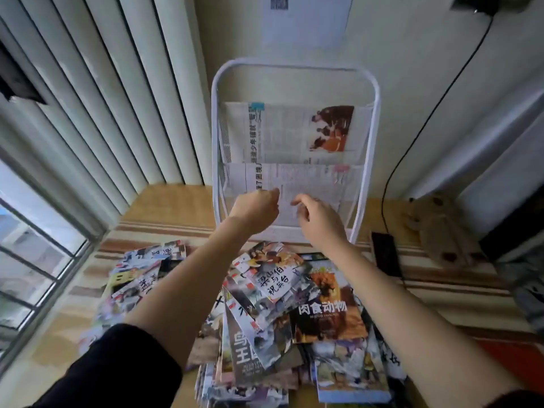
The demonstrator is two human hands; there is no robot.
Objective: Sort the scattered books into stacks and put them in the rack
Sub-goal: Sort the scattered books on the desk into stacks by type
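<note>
A white wire rack [369, 83] stands against the wall, with a folded newspaper [294, 131] in its upper pocket and another newspaper [318, 181] in the lower one. Both my hands are raised in front of the lower pocket. My left hand [256, 206] has its fingers curled, its thumb at the paper; a grip cannot be made out. My right hand [319, 216] hangs loosely curled just right of it, holding nothing I can see. Below my arms, scattered books [273, 278] lie in a loose heap, a dark animal book [326, 316] on top at the right.
More books [141, 269] lie to the left near the window [35, 251]. A black phone [385, 254] lies on the striped mat [441, 287] right of the rack, with a black cable [418, 134] running up the wall. Vertical blinds [97, 107] hang at the left.
</note>
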